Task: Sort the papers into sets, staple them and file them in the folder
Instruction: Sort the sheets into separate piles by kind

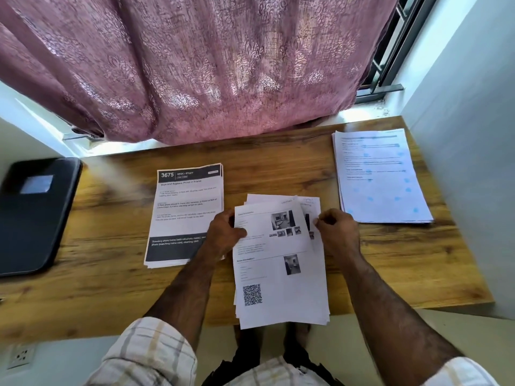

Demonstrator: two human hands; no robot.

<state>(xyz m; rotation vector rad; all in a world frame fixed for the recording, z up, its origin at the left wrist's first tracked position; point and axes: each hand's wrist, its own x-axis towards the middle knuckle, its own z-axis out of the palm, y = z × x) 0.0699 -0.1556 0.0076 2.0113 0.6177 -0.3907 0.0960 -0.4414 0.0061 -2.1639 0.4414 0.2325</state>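
Both hands pinch the loose sheets [278, 274], left hand [223, 232] and right hand [338, 232] gripping opposite long edges.

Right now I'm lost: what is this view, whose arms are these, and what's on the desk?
There is one picture, from a camera worn on a person's head, looking down at their bare arms. No machine is involved. The left hand and right hand grip the two sides of a fanned stack of printed sheets with photos and a QR code; its near end overhangs the wooden desk. To the left lies a pile headed 3675. At far right lies a pile with blue dots. A dark folder sits at far left. I see no stapler.
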